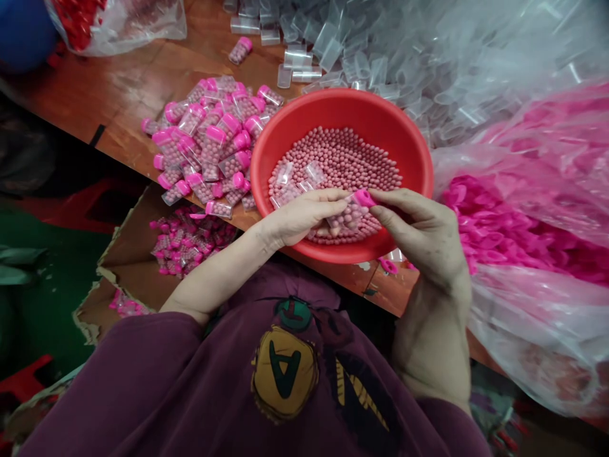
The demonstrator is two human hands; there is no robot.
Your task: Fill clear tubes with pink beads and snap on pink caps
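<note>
Over the near side of a red basin point(266, 133), my left hand point(316, 212) is closed around a small clear plastic bottle point(346, 218) filled with pink beads. At its mouth sits a bright pink cap point(363, 198), pinched between the thumb and finger of my right hand point(421, 231). Whether the cap is fully seated cannot be made out. Loose pink beads point(342, 149) cover the basin's bottom, and a few clear empty bottles point(313, 172) lie on them at the left.
Left of the basin is a pile of capped, bead-filled bottles point(209, 143). More fill a cardboard box point(136, 254) below the table edge. Clear empty bottles point(361, 66) are heaped behind the basin. At right, a plastic bag point(533, 304) spills pink caps point(504, 228).
</note>
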